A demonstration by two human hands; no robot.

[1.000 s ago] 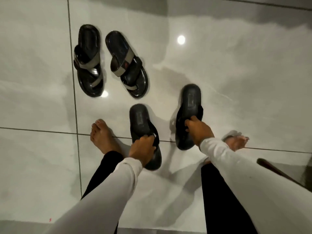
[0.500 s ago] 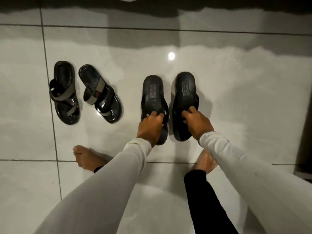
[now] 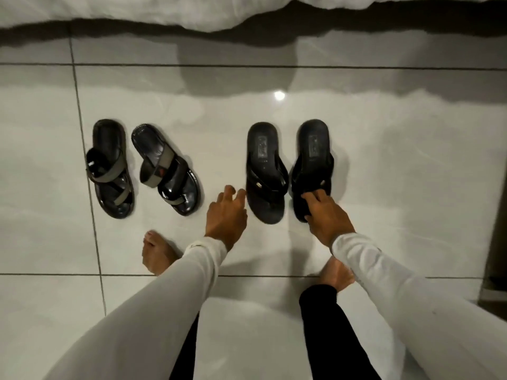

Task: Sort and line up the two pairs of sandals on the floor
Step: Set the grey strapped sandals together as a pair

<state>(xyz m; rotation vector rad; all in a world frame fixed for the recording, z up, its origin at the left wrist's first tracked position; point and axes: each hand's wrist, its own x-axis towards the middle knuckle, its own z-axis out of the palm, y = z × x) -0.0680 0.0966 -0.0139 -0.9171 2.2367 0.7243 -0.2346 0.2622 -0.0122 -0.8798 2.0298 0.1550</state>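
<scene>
Head view: insole labels on both flip-flops (image 3: 265, 171) unreadable; right hand (image 3: 326, 215) grips, apparently, the right one's (image 3: 312, 154) strap; left hand (image 3: 226, 215) released.

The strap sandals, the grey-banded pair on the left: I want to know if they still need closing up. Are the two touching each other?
Apart. The head view shows pale floor between the left strap sandal and the tilted right strap sandal along their whole length.

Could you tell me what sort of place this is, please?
Probably a bedroom at home: white bedding hangs along the top edge over a glossy tiled floor, and sandals sit beside it.
</scene>
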